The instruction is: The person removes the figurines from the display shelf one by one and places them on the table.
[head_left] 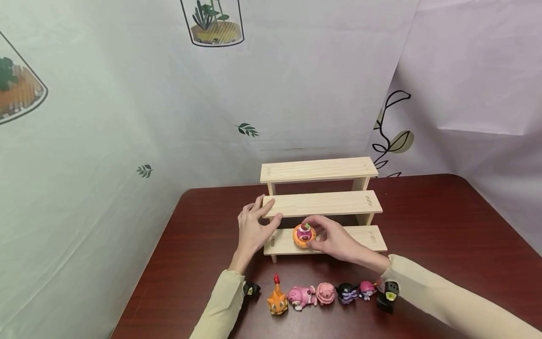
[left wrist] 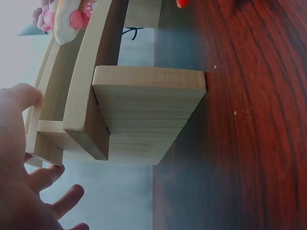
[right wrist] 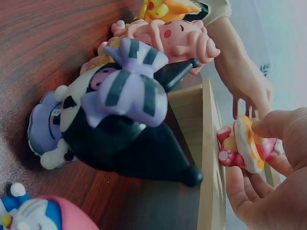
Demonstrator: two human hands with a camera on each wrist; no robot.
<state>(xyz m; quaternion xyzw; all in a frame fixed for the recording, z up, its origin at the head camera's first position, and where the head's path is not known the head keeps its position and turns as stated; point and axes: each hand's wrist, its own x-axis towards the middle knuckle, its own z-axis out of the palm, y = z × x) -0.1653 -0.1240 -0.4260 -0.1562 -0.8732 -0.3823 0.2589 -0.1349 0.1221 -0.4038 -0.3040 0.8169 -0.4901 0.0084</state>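
Observation:
My right hand [head_left: 336,238] grips a small toy figurine [head_left: 304,234] on the lowest board of a wooden three-step stand [head_left: 355,235]. The figurine is pink, set in an orange-and-white ring, with a red-and-green piece on top. In the right wrist view, the thumb and fingers curl round its ring, and its pink paws [right wrist: 227,157] stick out toward the front. At the stand's left end my left hand [head_left: 254,228] touches the middle board [head_left: 322,204] with thumb and index finger. Its other fingers spread apart beside the board's end in the left wrist view.
Before the stand lies a row of figurines: an orange one [head_left: 277,302] with a red-tipped tail, a pink bear [head_left: 302,297], a pink round one [head_left: 325,293], a black-hooded one [head_left: 346,293] with a purple bow, and a small pink one [head_left: 367,289]. A patterned cloth [head_left: 313,94] hangs behind the dark red table [head_left: 440,221].

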